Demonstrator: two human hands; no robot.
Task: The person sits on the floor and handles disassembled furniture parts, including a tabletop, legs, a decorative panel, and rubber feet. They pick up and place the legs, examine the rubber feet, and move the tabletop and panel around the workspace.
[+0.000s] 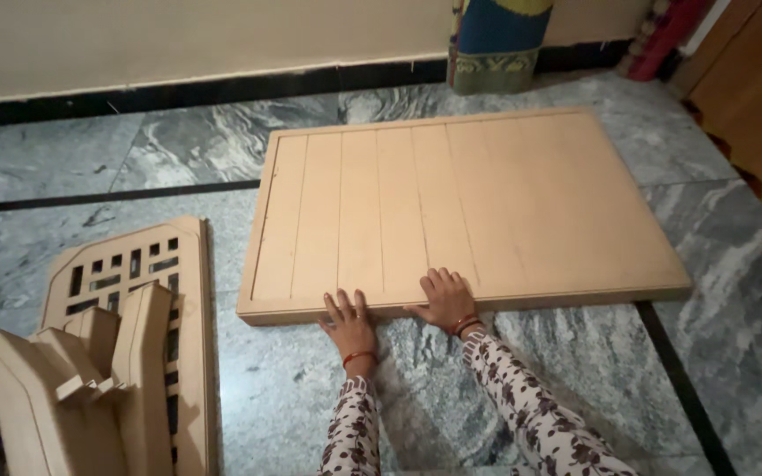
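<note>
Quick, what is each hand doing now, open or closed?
Left hand: open, fingers spread flat on the near edge of the beige panel.
Right hand: open, flat on the same edge.

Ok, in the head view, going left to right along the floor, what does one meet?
Stack of beige moulded parts → latticed beige panel → left hand → right hand, both on the near edge of the large beige ribbed panel → black floor strip.
</note>
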